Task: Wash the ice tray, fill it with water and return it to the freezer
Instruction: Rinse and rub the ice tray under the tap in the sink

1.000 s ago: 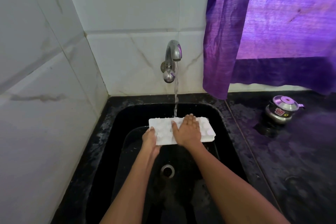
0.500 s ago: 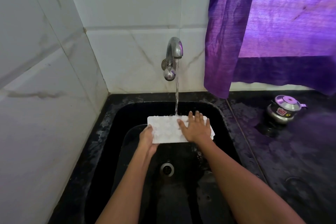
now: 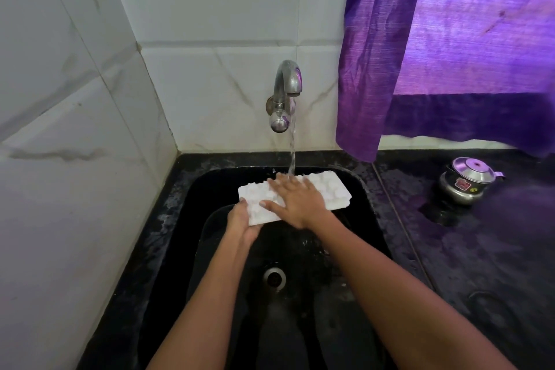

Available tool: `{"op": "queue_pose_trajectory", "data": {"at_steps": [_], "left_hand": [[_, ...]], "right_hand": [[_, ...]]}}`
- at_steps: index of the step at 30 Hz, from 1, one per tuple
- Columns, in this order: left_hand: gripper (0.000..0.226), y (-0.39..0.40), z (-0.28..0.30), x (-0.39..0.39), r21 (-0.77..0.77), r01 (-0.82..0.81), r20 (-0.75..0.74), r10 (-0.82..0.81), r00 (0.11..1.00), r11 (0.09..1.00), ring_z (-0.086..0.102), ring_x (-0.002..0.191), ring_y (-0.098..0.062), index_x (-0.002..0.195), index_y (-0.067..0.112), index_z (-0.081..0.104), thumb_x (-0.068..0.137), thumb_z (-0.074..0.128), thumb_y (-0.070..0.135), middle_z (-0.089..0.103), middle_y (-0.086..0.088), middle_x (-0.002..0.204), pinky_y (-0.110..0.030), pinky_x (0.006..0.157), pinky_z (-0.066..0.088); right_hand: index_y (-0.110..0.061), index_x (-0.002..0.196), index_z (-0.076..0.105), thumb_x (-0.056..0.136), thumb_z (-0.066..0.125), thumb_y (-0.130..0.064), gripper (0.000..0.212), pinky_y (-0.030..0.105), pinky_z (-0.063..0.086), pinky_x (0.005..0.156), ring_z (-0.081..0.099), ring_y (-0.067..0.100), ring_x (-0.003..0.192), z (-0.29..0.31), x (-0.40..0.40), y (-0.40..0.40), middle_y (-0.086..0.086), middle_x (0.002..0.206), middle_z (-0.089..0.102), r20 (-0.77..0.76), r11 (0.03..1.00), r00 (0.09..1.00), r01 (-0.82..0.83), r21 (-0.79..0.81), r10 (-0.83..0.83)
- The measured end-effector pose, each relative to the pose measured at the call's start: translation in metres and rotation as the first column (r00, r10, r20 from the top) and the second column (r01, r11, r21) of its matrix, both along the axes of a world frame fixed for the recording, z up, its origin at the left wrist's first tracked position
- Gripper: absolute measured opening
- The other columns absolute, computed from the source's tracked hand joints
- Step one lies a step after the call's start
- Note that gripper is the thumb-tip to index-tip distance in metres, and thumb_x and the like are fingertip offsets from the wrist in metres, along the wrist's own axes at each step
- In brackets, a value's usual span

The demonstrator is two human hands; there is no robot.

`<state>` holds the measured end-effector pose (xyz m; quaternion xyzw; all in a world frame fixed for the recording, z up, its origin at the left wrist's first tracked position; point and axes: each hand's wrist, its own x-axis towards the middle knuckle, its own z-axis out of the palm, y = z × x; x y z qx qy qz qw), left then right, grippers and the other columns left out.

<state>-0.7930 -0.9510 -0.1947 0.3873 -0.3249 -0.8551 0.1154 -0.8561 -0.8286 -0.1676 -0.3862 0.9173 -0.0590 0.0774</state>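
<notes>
Left hand has a grip on the near corner of the ice tray under the tap while the flat right hand rubs it, so washing is underway, with filling and freezing left.

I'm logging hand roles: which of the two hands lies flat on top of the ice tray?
The right hand, fingers spread flat on the ice tray; the left hand grips its near-left corner instead.

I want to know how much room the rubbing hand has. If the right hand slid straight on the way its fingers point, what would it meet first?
The right hand lies flat on the ice tray, fingers pointing up-left. It would probably cross the tray's far edge, brush the water stream, then meet the sink's back wall. Depth is unclear.
</notes>
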Motion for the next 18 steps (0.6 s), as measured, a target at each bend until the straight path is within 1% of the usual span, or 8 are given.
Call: {"op": "queue_pose_trajectory", "data": {"at_steps": [3,6,8,9,11,14,16,18], "left_hand": [[0.039,-0.009,0.008,0.005,0.005,-0.016,0.0,0.016,1.0,1.0,0.056,0.115,-0.037,0.132,0.0,0.046,0.105,0.028,0.022,0.055,-0.02,0.129,-0.047,0.082,0.045],[0.033,-0.015,0.009,0.013,0.025,-0.012,-0.021,0.013,1.0,1.0,0.059,0.101,-0.034,0.115,0.004,0.054,0.105,0.025,0.018,0.058,-0.016,0.122,-0.048,0.081,0.046],[0.032,-0.02,0.005,0.021,0.081,-0.02,0.025,0.018,1.0,0.997,0.06,0.097,-0.032,0.115,0.006,0.052,0.105,0.024,0.017,0.061,-0.017,0.119,-0.047,0.085,0.044],[0.036,-0.023,0.001,0.025,0.111,-0.019,0.059,0.012,0.998,0.994,0.059,0.102,-0.033,0.121,0.004,0.051,0.105,0.022,0.016,0.061,-0.016,0.115,-0.046,0.088,0.042],[0.043,-0.029,-0.01,0.029,0.183,-0.007,0.095,-0.01,0.995,0.983,0.054,0.119,-0.033,0.135,0.002,0.045,0.104,0.017,0.013,0.057,-0.019,0.128,-0.047,0.092,0.04],[0.044,-0.029,-0.014,0.033,0.265,-0.001,0.142,-0.038,0.989,0.964,0.048,0.127,-0.035,0.137,-0.006,0.04,0.102,0.015,0.006,0.049,-0.023,0.137,-0.047,0.096,0.041],[0.043,-0.029,-0.014,0.037,0.278,0.038,0.112,-0.072,0.991,0.96,0.051,0.118,-0.043,0.136,-0.01,0.038,0.102,0.017,0.006,0.05,-0.031,0.131,-0.047,0.085,0.05],[0.043,-0.03,-0.014,0.043,0.276,0.126,0.082,-0.154,0.985,0.953,0.052,0.113,-0.05,0.133,-0.012,0.039,0.1,0.028,0.012,0.049,-0.034,0.13,-0.044,0.075,0.057]], "right_hand": [[-0.039,0.153,0.007,0.077,0.024,-0.086,0.091,0.053,-0.003,0.118,0.0,0.018,0.149,0.002,-0.015,0.023,0.0,0.162,0.002,0.045,0.993,0.993,0.104,0.057,-0.106],[-0.046,0.15,0.012,0.066,0.041,-0.09,0.099,0.061,-0.005,0.112,0.001,0.02,0.149,0.005,-0.026,0.041,-0.003,0.162,0.003,0.12,0.972,0.97,0.198,0.125,-0.213],[-0.045,0.149,0.022,0.068,0.062,-0.074,0.095,0.058,0.008,0.114,0.013,0.025,0.147,0.012,-0.034,0.049,-0.002,0.161,0.011,0.258,0.963,0.932,0.222,0.151,-0.255],[-0.044,0.148,0.026,0.067,0.07,-0.061,0.093,0.053,0.02,0.115,0.021,0.027,0.144,0.018,-0.036,0.053,-0.001,0.16,0.016,0.352,0.961,0.896,0.223,0.166,-0.269],[-0.043,0.145,0.032,0.068,0.077,-0.037,0.09,0.043,0.037,0.107,0.035,0.029,0.135,0.027,-0.037,0.058,0.0,0.155,0.027,0.475,0.964,0.84,0.199,0.178,-0.262],[-0.036,0.125,0.059,0.068,0.073,-0.013,0.063,0.039,0.05,0.094,0.055,0.025,0.113,0.028,-0.033,0.06,0.003,0.131,0.056,0.393,0.963,0.884,0.267,0.016,-0.252],[-0.037,0.106,0.069,0.064,0.074,-0.02,0.045,0.04,0.048,0.096,0.059,0.023,0.104,0.021,-0.03,0.06,0.002,0.112,0.067,0.356,0.93,0.894,0.339,-0.138,-0.273],[-0.031,0.092,0.072,0.055,0.073,-0.032,0.037,0.04,0.045,0.097,0.061,0.022,0.099,0.016,-0.025,0.061,-0.002,0.095,0.07,0.438,0.863,0.84,0.449,-0.231,-0.32]]}}
